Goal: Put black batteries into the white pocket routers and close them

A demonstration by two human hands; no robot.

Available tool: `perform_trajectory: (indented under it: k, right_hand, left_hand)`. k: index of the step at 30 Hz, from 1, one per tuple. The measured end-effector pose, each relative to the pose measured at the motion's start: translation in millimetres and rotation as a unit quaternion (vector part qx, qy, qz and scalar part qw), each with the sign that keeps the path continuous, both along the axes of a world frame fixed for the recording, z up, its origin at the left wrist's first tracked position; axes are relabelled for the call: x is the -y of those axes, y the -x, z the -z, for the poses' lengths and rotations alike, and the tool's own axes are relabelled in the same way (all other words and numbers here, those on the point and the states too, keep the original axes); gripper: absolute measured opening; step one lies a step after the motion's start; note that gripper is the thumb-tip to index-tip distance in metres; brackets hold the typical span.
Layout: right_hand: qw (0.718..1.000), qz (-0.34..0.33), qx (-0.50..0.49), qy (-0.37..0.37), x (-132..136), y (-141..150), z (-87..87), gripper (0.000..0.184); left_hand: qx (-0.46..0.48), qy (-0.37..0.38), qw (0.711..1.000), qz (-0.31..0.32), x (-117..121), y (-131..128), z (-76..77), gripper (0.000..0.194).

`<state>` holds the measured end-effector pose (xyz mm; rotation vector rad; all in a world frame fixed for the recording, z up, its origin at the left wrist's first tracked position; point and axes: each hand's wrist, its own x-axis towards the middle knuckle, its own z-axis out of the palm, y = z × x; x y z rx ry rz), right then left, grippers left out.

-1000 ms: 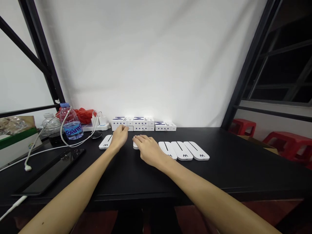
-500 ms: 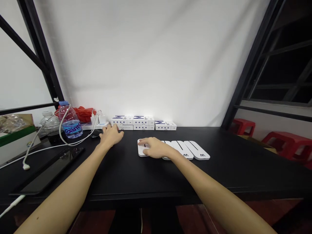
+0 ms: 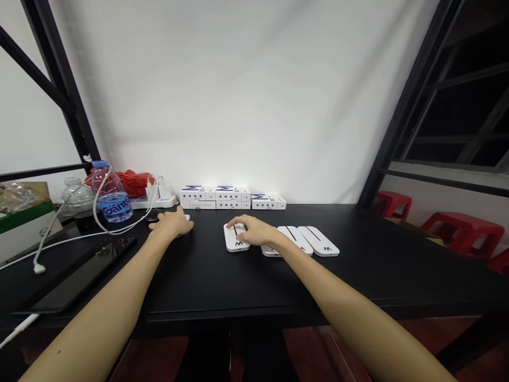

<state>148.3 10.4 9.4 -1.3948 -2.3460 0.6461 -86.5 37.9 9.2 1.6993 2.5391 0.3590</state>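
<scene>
Your left hand (image 3: 172, 224) lies palm-down over a white pad (image 3: 187, 217), grip unclear; your right hand (image 3: 254, 231) rests open on another pad (image 3: 237, 239), both in front of the boxes (image 3: 214, 197).

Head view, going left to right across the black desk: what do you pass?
Water bottle → left hand → right hand → white slotted pad → end white slotted pad

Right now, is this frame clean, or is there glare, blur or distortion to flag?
Head view: wide-angle distortion leans the black frame post inward; glare brightens the white backdrop above the white boxes; the left hand and right hand show little blur.
</scene>
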Motion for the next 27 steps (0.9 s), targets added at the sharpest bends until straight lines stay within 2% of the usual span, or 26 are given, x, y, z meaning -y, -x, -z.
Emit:
perform_trajectory:
  k: [6, 10, 13, 16, 20, 23, 27]
  right_hand:
    - [0.999, 0.01, 0.03, 0.004, 5.9, 3.7, -6.0, 0.039]
    - [0.999, 0.02, 0.032, -0.008, 7.8, 3.8, -7.9, 0.04]
    - [0.999, 0.033, 0.026, -0.02, 7.4, 4.4, -6.1, 0.037]
    - [0.998, 0.004, 0.016, -0.059, 5.8, 5.9, 0.3, 0.031]
    - [0.993, -0.071, 0.049, -0.086, 3.7, 6.9, 9.7, 0.039]
    - [0.991, -0.065, 0.07, -0.096, 2.9, 5.7, 11.0, 0.036]
    - [0.991, -0.026, 0.092, -0.096, 2.6, 4.0, 7.5, 0.032]
  left_hand:
    - [0.0, -0.008, 1.0, 0.02, 1.1, 1.8, 1.2, 0.056]
    - [-0.005, -0.038, 0.998, 0.052, 1.5, 4.0, 0.6, 0.059]
    - [-0.006, -0.088, 0.994, 0.066, 3.2, 2.0, -1.8, 0.064]
    - [-0.006, -0.166, 0.982, 0.093, 6.9, -4.5, -5.0, 0.066]
    - [0.006, -0.263, 0.953, 0.153, 11.7, -13.2, -7.6, 0.064]
    - [0.025, -0.302, 0.935, 0.186, 12.6, -16.0, -6.9, 0.062]
    - [0.078, -0.305, 0.923, 0.221, 11.9, -19.1, -3.6, 0.061]
